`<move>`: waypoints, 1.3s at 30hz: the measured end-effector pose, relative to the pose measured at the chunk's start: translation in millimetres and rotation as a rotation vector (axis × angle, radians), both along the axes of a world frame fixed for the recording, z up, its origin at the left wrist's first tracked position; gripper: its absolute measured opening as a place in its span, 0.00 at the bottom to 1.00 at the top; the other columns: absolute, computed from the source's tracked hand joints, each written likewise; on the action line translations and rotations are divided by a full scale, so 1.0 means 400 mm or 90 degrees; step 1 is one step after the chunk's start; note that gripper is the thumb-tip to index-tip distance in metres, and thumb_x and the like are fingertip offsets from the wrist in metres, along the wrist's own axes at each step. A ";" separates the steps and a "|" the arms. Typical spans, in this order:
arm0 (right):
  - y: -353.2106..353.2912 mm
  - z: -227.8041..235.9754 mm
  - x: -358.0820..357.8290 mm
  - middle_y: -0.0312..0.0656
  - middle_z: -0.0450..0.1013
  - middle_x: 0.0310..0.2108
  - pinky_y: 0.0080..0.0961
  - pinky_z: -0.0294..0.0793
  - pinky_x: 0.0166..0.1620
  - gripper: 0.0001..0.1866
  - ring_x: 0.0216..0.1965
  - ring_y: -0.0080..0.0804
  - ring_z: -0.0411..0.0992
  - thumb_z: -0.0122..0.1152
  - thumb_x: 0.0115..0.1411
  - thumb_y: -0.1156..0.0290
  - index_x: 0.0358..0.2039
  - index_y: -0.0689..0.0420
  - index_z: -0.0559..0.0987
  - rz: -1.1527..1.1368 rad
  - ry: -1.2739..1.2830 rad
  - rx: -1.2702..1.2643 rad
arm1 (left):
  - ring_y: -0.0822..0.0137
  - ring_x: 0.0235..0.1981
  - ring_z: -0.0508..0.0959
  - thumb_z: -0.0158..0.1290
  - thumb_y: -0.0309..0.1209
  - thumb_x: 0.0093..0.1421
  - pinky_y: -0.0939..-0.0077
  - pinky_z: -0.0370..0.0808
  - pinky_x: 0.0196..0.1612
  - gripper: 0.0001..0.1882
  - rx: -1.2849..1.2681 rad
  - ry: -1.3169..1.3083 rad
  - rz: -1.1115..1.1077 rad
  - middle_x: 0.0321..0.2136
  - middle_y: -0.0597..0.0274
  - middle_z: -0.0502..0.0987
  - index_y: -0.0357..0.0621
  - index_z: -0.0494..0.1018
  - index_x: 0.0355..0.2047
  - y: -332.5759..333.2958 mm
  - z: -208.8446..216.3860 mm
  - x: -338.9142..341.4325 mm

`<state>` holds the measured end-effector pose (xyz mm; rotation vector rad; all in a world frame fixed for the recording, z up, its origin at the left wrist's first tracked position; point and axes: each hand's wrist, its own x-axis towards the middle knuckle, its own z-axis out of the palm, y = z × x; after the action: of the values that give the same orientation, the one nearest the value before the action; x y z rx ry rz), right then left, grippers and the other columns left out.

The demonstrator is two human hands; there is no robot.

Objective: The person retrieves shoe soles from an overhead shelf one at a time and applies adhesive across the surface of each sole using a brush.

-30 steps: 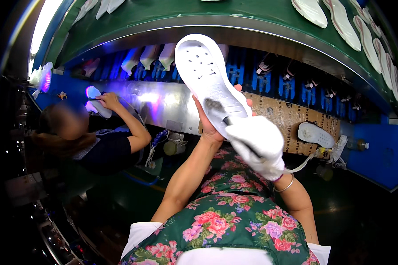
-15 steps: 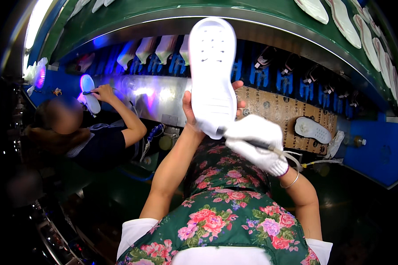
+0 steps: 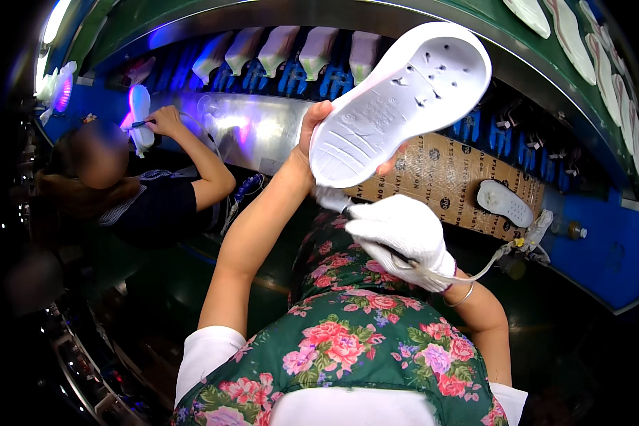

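Shoe sole (image 3: 397, 106), grasped by the left hand (image 3: 308, 136), tilts just beyond the gloved right hand (image 3: 403, 233), which grips a brush (image 3: 330, 198).

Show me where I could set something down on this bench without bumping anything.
The cardboard looks bare between the held white sole and the dark-rimmed sole, as does the metal surface between the co-worker's hand and the person's left hand. Crowded: the row of blue holders, and the right end, with its bottle and crumpled white bundle.
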<state>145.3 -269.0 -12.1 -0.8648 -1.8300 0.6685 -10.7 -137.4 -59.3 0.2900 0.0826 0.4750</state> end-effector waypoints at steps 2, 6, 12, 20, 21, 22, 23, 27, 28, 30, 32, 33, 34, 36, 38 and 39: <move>-0.006 0.006 0.011 0.41 0.80 0.34 0.28 0.77 0.36 0.13 0.33 0.36 0.78 0.71 0.48 0.78 0.36 0.52 0.84 0.037 0.078 -0.112 | 0.45 0.38 0.73 0.61 0.61 0.44 0.60 0.72 0.31 0.51 0.051 -0.010 -0.012 0.50 0.37 0.67 0.44 0.60 0.62 0.009 0.004 0.002; 0.003 0.020 0.043 0.43 0.80 0.36 0.29 0.77 0.38 0.13 0.34 0.38 0.79 0.70 0.47 0.78 0.36 0.53 0.84 -0.041 0.024 -0.077 | 0.47 0.35 0.76 0.57 0.57 0.49 0.59 0.75 0.33 0.47 0.108 0.001 -0.059 0.48 0.37 0.70 0.39 0.61 0.62 0.006 0.010 -0.007; -0.017 -0.016 0.017 0.48 0.78 0.39 0.36 0.77 0.36 0.18 0.34 0.45 0.78 0.66 0.46 0.78 0.41 0.60 0.80 0.022 -0.109 0.106 | 0.48 0.36 0.78 0.53 0.50 0.54 0.54 0.78 0.40 0.40 0.099 0.039 -0.099 0.45 0.39 0.74 0.33 0.62 0.60 0.024 0.030 0.003; 0.002 -0.002 0.020 0.42 0.80 0.36 0.29 0.77 0.37 0.12 0.32 0.38 0.78 0.70 0.49 0.77 0.36 0.53 0.83 -0.049 0.077 -0.089 | 0.45 0.44 0.75 0.60 0.51 0.47 0.53 0.76 0.41 0.49 0.127 0.054 -0.170 0.51 0.38 0.69 0.36 0.59 0.63 0.043 0.015 -0.017; -0.001 0.000 0.019 0.42 0.80 0.36 0.29 0.77 0.38 0.13 0.33 0.38 0.78 0.70 0.49 0.77 0.37 0.53 0.83 -0.029 -0.001 -0.032 | 0.46 0.44 0.74 0.60 0.51 0.46 0.54 0.76 0.41 0.49 0.133 0.044 -0.172 0.51 0.39 0.69 0.36 0.59 0.63 0.045 0.017 -0.018; -0.007 0.007 0.011 0.43 0.80 0.36 0.29 0.77 0.37 0.13 0.33 0.38 0.78 0.70 0.49 0.78 0.37 0.53 0.83 0.007 0.003 -0.059 | 0.46 0.35 0.80 0.55 0.50 0.51 0.57 0.78 0.41 0.44 0.081 -0.033 -0.114 0.46 0.35 0.73 0.33 0.60 0.62 0.027 0.017 -0.001; -0.016 0.010 0.002 0.43 0.80 0.35 0.29 0.77 0.37 0.13 0.33 0.38 0.78 0.70 0.48 0.78 0.37 0.52 0.83 0.043 0.006 -0.088 | 0.46 0.35 0.80 0.55 0.50 0.51 0.57 0.78 0.41 0.44 0.082 -0.032 -0.110 0.46 0.35 0.73 0.33 0.60 0.62 0.027 0.019 -0.005; -0.006 0.007 0.013 0.42 0.80 0.36 0.28 0.77 0.39 0.11 0.35 0.34 0.78 0.70 0.50 0.77 0.36 0.56 0.84 -0.124 0.143 -0.243 | 0.45 0.34 0.80 0.54 0.51 0.51 0.57 0.78 0.40 0.43 0.147 0.010 -0.063 0.46 0.37 0.74 0.34 0.61 0.61 0.039 0.016 -0.014; 0.013 -0.014 0.016 0.42 0.80 0.36 0.27 0.77 0.40 0.10 0.35 0.34 0.78 0.69 0.51 0.78 0.36 0.58 0.83 -0.087 0.096 -0.127 | 0.45 0.34 0.80 0.54 0.52 0.52 0.57 0.78 0.40 0.43 0.135 0.003 -0.039 0.46 0.37 0.74 0.34 0.61 0.61 0.036 0.019 -0.011; 0.006 -0.005 0.007 0.42 0.80 0.36 0.26 0.77 0.41 0.09 0.36 0.33 0.78 0.69 0.51 0.78 0.35 0.60 0.84 0.009 0.136 -0.225 | 0.44 0.35 0.80 0.52 0.53 0.55 0.56 0.78 0.40 0.42 0.077 -0.005 0.040 0.46 0.36 0.74 0.36 0.59 0.62 0.021 0.036 -0.008; -0.012 -0.004 0.010 0.43 0.81 0.37 0.25 0.77 0.42 0.08 0.37 0.32 0.79 0.68 0.52 0.78 0.34 0.62 0.84 0.013 0.274 -0.330 | 0.41 0.42 0.78 0.49 0.58 0.58 0.50 0.77 0.44 0.44 0.047 0.002 0.061 0.51 0.34 0.71 0.37 0.57 0.64 0.014 0.006 -0.027; -0.005 -0.004 0.020 0.44 0.81 0.37 0.25 0.76 0.42 0.08 0.37 0.31 0.78 0.68 0.51 0.78 0.34 0.62 0.84 -0.049 0.292 -0.324 | 0.37 0.46 0.76 0.48 0.60 0.58 0.46 0.76 0.46 0.46 0.026 0.029 0.072 0.53 0.32 0.69 0.38 0.56 0.65 0.006 -0.019 -0.040; 0.013 -0.003 0.037 0.44 0.81 0.37 0.25 0.76 0.42 0.09 0.37 0.31 0.78 0.69 0.51 0.78 0.34 0.61 0.84 -0.101 0.196 -0.270 | 0.39 0.49 0.75 0.44 0.61 0.61 0.45 0.75 0.50 0.46 0.019 0.041 0.093 0.54 0.33 0.69 0.36 0.54 0.66 -0.012 -0.039 -0.046; 0.053 0.004 0.074 0.43 0.81 0.36 0.25 0.76 0.41 0.10 0.36 0.32 0.78 0.69 0.50 0.78 0.35 0.59 0.84 -0.161 0.047 -0.160 | 0.43 0.49 0.76 0.38 0.58 0.63 0.49 0.74 0.52 0.42 -0.062 0.085 0.195 0.53 0.36 0.71 0.35 0.55 0.65 -0.070 -0.032 -0.029; 0.095 0.028 0.086 0.44 0.81 0.36 0.26 0.76 0.40 0.10 0.35 0.35 0.78 0.69 0.50 0.78 0.35 0.58 0.83 -0.230 -0.040 -0.003 | 0.43 0.49 0.77 0.35 0.55 0.64 0.51 0.75 0.52 0.40 -0.120 0.105 0.206 0.53 0.38 0.71 0.35 0.55 0.65 -0.109 -0.047 -0.032; 0.115 0.030 0.097 0.44 0.81 0.36 0.26 0.76 0.40 0.10 0.35 0.36 0.78 0.68 0.50 0.79 0.35 0.58 0.83 -0.271 -0.088 0.084 | 0.43 0.49 0.77 0.34 0.54 0.64 0.51 0.75 0.52 0.39 -0.082 0.153 0.202 0.54 0.39 0.71 0.34 0.56 0.65 -0.126 -0.044 -0.034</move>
<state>183.9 -223.0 -0.1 -1.1882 -1.7101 0.2218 -24.3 -187.7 -76.8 0.2060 0.3956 0.7448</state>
